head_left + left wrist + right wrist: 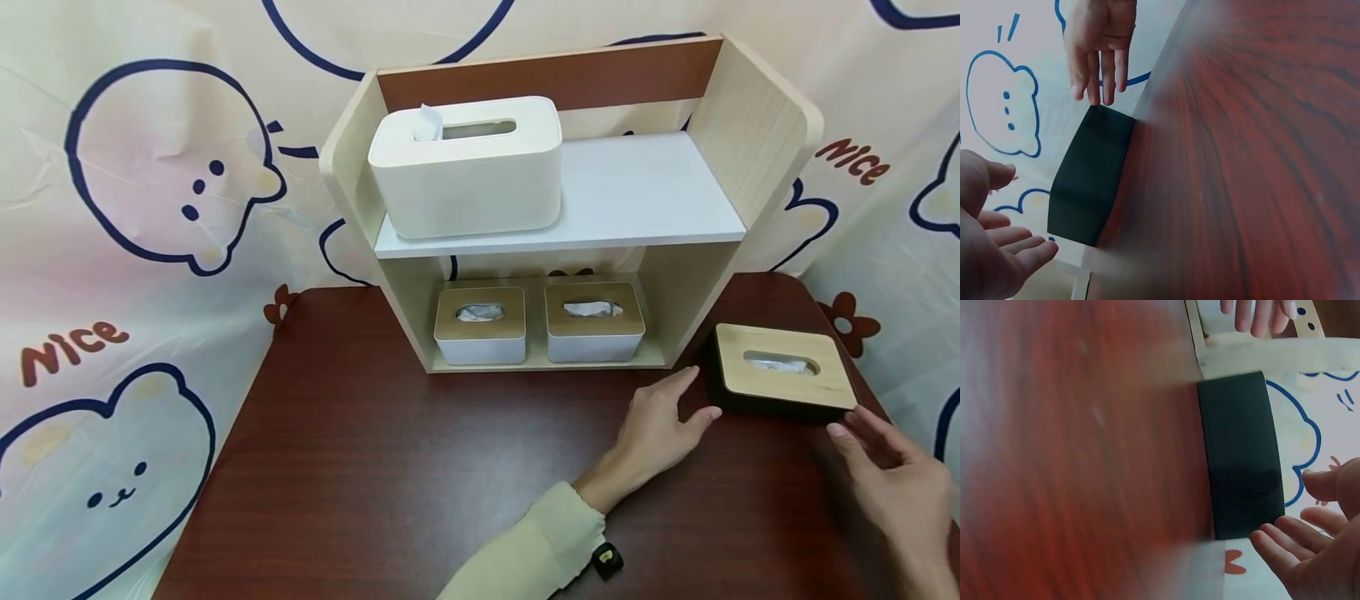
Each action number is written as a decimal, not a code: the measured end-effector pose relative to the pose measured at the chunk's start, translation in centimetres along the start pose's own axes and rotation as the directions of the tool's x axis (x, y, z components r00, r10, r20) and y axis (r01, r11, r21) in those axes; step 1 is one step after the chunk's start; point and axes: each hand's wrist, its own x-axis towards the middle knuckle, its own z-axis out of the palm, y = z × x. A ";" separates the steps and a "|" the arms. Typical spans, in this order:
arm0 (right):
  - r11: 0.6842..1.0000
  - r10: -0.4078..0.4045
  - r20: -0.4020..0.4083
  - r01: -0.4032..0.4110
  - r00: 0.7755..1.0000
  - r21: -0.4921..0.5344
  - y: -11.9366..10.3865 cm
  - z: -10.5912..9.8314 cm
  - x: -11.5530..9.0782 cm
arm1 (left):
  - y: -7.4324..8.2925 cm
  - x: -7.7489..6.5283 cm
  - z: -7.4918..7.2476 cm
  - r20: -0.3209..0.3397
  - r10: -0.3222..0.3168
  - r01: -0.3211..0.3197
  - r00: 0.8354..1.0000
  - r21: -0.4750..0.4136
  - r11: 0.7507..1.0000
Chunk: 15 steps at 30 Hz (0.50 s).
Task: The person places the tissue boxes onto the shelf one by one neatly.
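Note:
A black tissue box with a light wooden lid (780,392) lies on the table at the right, a bit of white tissue showing in its slot. Its dark side (1088,175) fills the middle of the left wrist view. My left hand (660,425) is just left of the box, thumb and fingers spread, a small gap from its side. At the box's front right corner is my right hand (892,475), its fingertips right at the edge and its fingers loosely extended. In the right wrist view those fingers (1285,550) overlap the lower end of the box.
A two-level wooden shelf (660,192) stands at the back. On its upper board sits a large white tissue box (472,196). Two smaller white boxes with wooden lids, a left one (480,346) and a right one (596,343), stand below. A patterned curtain (247,333) hangs behind the table.

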 end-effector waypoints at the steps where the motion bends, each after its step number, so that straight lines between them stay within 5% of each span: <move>1: 1.000 0.016 0.010 -0.016 1.000 0.013 0.1 -0.1 0.4 | 0.1 0.1 0.2 0.008 -0.007 0.007 1.000 0.001 1.000; 6: 0.997 0.069 0.107 -0.073 0.992 0.035 0.8 -0.5 2.6 | 0.7 0.7 1.1 0.061 -0.046 0.046 0.997 -0.008 0.999; 15: 0.996 0.001 0.255 0.020 0.967 -0.081 1.4 -0.7 5.2 | 1.3 1.6 2.7 0.086 -0.085 0.085 0.993 0.003 0.996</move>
